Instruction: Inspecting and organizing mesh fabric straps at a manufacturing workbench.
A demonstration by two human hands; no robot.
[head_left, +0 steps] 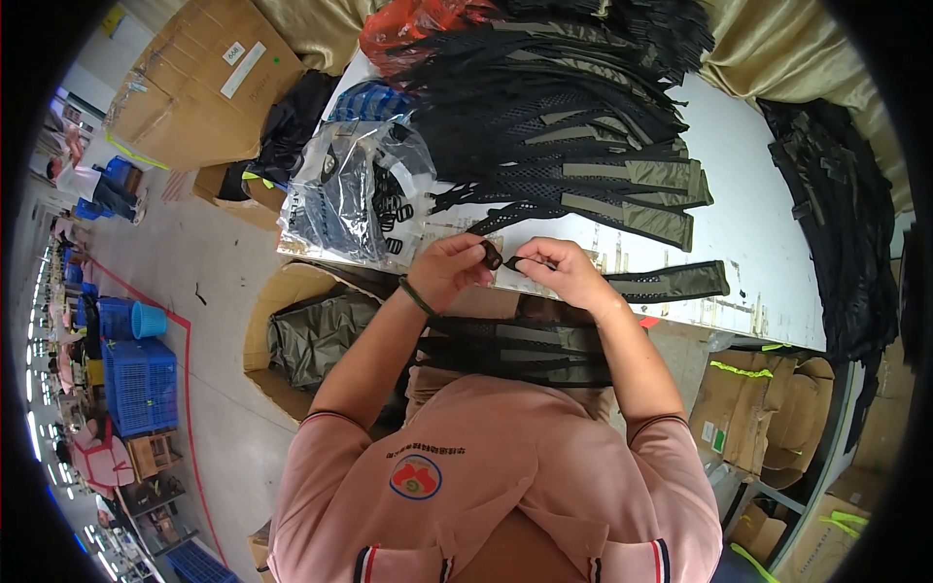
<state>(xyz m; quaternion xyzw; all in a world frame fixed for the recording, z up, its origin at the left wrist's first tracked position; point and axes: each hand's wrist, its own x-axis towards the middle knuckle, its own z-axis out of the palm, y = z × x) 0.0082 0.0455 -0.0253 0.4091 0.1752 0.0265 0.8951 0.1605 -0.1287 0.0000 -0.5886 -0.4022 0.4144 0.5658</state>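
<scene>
My left hand (450,270) is closed on a small dark piece (493,257), perhaps a plastic buckle; its exact kind is too small to tell. Close beside it, my right hand (566,273) pinches the thin black end of a strap (666,283). That strap, black mesh with an olive-green fabric end, runs out to the right along the table's near edge. Just beyond my hands lie several similar mesh straps (622,172). More straps (505,338) rest across my lap.
A clear plastic bag (340,194) with black buckles (389,209) lies on the white table (758,233). Open cardboard boxes stand below left (260,325) and right (743,408). Black bags (841,214) hang at the right. Blue crates (141,384) stand across the floor.
</scene>
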